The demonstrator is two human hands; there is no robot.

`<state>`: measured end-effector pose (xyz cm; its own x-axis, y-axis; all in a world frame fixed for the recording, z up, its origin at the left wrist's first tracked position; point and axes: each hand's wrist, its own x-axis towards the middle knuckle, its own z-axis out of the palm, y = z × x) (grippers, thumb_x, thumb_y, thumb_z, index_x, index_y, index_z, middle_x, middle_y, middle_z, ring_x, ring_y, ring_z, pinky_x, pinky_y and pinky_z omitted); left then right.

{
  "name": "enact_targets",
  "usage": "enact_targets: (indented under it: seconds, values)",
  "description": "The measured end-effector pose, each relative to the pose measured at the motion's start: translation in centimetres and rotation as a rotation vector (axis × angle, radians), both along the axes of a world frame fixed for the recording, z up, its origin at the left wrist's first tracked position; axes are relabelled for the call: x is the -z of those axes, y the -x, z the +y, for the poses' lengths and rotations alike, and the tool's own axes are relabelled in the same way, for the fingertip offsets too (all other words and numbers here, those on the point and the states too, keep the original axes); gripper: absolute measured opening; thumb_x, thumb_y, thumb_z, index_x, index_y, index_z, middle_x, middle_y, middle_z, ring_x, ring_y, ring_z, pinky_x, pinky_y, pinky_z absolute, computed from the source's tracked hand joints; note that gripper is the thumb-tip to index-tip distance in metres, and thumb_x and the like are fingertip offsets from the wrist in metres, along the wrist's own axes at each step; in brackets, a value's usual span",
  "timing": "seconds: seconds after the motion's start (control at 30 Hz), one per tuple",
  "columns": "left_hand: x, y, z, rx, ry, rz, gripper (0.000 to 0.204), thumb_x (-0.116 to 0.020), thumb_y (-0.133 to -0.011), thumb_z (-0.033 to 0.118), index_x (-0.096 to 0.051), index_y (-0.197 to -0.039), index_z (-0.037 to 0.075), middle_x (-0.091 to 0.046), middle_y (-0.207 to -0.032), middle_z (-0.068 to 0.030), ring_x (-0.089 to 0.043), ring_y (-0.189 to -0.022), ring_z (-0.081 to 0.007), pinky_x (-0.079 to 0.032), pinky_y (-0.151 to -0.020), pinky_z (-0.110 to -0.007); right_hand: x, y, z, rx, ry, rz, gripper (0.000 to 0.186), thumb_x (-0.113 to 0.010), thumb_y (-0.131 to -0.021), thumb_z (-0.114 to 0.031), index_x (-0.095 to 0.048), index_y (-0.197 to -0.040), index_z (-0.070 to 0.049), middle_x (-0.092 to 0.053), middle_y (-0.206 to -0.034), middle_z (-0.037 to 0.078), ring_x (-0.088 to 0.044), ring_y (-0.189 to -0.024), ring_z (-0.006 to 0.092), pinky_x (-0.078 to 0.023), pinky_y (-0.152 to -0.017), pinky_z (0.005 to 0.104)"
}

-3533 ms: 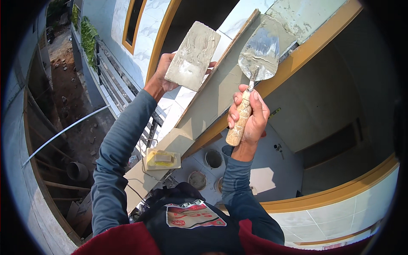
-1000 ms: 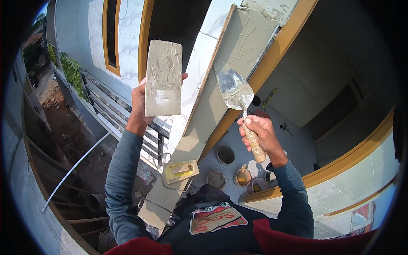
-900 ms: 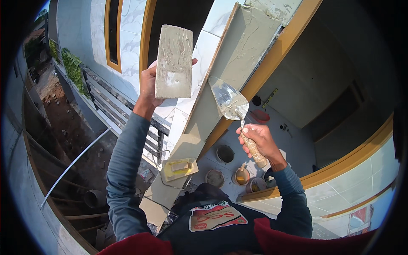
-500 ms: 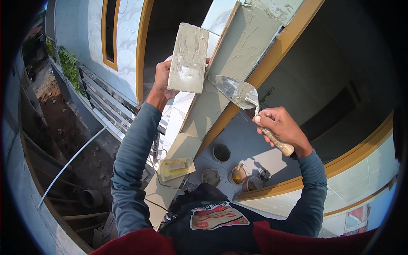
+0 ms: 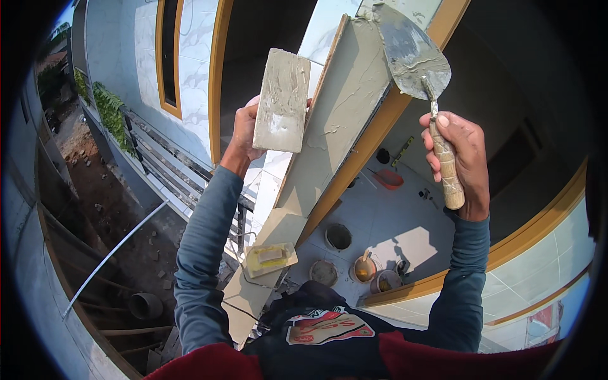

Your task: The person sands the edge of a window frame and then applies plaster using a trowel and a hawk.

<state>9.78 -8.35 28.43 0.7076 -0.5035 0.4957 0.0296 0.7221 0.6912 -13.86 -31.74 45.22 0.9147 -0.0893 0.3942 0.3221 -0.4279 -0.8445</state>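
Observation:
My left hand (image 5: 244,130) grips a small rectangular plastering float (image 5: 282,101) from behind; its mortar-smeared face is turned up, and any handle is hidden. Right beside the float runs a narrow strip of wet grey mortar (image 5: 339,120), edged on its left by a thin wooden batten (image 5: 310,114). Fingers wrapped round a worn wooden handle, my right hand (image 5: 465,149) holds a pointed trowel (image 5: 415,57). Its grey-smeared blade points away from me over the far right part of the strip. Whether the blade touches the mortar I cannot tell.
A yellow float (image 5: 271,258) lies on the ledge (image 5: 278,225) close to me. Several buckets, among them a dark one (image 5: 338,236), stand on the tiled floor below right, with a red scoop-like thing (image 5: 387,179). A slatted railing (image 5: 168,155) and a lower yard are left.
My right hand has swung the trowel up and right, from beside the float to the strip's far end. My left hand still holds the float, slightly lower in view.

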Motion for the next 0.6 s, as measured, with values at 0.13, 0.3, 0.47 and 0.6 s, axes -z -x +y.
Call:
enact_targets:
  seconds: [0.13, 0.3, 0.47, 0.6]
  values:
    - [-0.9, 0.4, 0.2, 0.036, 0.146, 0.005, 0.064, -0.032, -0.089, 0.019, -0.034, -0.151, 0.000, -0.060, -0.131, -0.0283, -0.068, -0.112, -0.0324, -0.059, -0.093, -0.042, 6.5, 0.0, 0.9, -0.030, -0.192, -0.021, 0.035, -0.055, -0.101, -0.026, -0.061, -0.112, 0.007, -0.063, -0.078, 0.008, -0.057, -0.052, 0.0083, -0.048, -0.041, 0.0215]
    - [-1.0, 0.4, -0.6, 0.028, 0.106, 0.019, 0.062, -0.033, -0.089, 0.016, -0.037, -0.149, -0.001, -0.059, -0.132, -0.0289, -0.068, -0.112, -0.0336, -0.060, -0.092, -0.042, 15.7, -1.2, 3.3, -0.089, -0.436, -0.019, 0.037, -0.055, -0.101, -0.022, -0.059, -0.121, 0.008, -0.065, -0.085, 0.010, -0.060, -0.059, 0.0110, -0.050, -0.049, 0.0242]
    - [-0.7, 0.3, 0.5, 0.025, 0.085, 0.109, 0.059, -0.034, -0.091, 0.016, -0.039, -0.147, -0.003, -0.059, -0.132, -0.0287, -0.067, -0.112, -0.0355, -0.059, -0.092, -0.044, 19.7, -2.3, 6.1, -0.033, -0.522, 0.021, 0.035, -0.060, -0.099, -0.020, -0.060, -0.119, 0.008, -0.066, -0.085, 0.010, -0.061, -0.060, 0.0114, -0.052, -0.049, 0.0255]
    - [-0.9, 0.5, 0.3, 0.075, 0.116, 0.034, 0.060, -0.034, -0.093, 0.020, -0.036, -0.148, -0.005, -0.054, -0.136, -0.0311, -0.063, -0.117, -0.0400, -0.054, -0.101, -0.046, 20.2, -2.6, 7.0, -0.062, -0.611, 0.089, 0.032, -0.065, -0.097, -0.020, -0.061, -0.116, 0.006, -0.066, -0.088, 0.010, -0.063, -0.061, 0.0124, -0.053, -0.051, 0.0253]
